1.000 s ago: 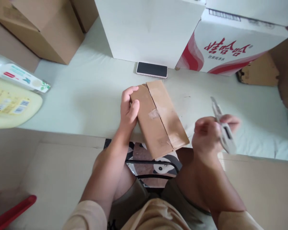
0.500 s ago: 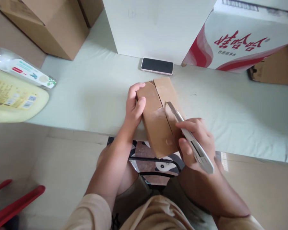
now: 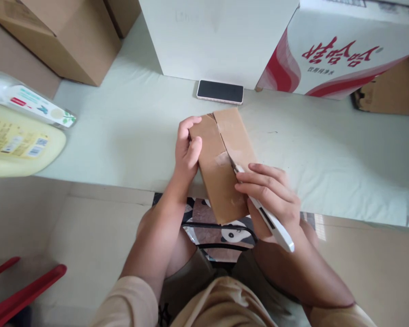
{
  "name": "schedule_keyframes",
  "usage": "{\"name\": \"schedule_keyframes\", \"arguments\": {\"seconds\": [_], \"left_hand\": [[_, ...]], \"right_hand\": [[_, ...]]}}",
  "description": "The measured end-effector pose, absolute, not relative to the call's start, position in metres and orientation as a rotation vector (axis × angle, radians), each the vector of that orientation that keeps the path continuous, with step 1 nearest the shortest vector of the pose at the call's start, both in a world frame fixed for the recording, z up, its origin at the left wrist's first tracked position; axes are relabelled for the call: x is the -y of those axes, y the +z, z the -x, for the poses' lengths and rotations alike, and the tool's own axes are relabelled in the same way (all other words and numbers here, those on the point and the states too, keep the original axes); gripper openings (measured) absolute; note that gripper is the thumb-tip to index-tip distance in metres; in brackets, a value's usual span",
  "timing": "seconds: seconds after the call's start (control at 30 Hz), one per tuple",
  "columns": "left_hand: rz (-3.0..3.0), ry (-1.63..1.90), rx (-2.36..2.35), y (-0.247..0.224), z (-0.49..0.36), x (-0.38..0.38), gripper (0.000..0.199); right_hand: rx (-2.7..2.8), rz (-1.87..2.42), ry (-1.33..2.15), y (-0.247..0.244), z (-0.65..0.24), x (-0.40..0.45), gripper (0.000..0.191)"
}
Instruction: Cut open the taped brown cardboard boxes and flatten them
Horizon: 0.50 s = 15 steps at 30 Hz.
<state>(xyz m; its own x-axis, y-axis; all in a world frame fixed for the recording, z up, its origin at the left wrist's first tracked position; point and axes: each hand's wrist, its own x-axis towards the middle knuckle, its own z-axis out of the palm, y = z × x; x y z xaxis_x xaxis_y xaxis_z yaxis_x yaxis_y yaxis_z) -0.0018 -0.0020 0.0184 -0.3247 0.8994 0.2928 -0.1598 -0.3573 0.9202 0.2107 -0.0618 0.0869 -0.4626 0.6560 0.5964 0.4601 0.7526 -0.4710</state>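
A small brown cardboard box (image 3: 213, 177) lies at a slant over the table's front edge, a seam running along its top face. My left hand (image 3: 187, 147) grips its left side, thumb on top and fingers around the far left corner. In my right hand (image 3: 272, 190) is a white utility knife (image 3: 274, 227) with its blade out. The blade tip touches the seam near the middle of the box, beside a patch of clear tape (image 3: 222, 158). My right thumb is hidden behind the knife and hand.
Beyond the box lies a phone (image 3: 220, 91) against a tall white box (image 3: 218, 41). A red-and-white carton (image 3: 334, 59) stands at the back right. Large cardboard boxes (image 3: 85, 45) and bottles (image 3: 23, 136) occupy the left. Red bars (image 3: 30, 290) show at lower left.
The knife has moved left and slightly down, its blade passing from above the right flap into the seam. My right fingers have stretched along the handle. The left hand keeps its grip.
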Motion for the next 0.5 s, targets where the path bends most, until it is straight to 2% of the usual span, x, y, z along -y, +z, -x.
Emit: {"name": "schedule_keyframes", "arguments": {"seconds": [0.33,0.5], "left_hand": [[-1.163,1.77,-1.073,0.015,0.003,0.002,0.057],[-1.126,1.75,-1.027,0.011,0.004,0.0,0.057]], "right_hand": [[2.004,0.75,0.308,0.082,-0.208,0.062,0.029],[1.971,0.798,0.434,0.085,-0.218,0.072,0.013]]}}
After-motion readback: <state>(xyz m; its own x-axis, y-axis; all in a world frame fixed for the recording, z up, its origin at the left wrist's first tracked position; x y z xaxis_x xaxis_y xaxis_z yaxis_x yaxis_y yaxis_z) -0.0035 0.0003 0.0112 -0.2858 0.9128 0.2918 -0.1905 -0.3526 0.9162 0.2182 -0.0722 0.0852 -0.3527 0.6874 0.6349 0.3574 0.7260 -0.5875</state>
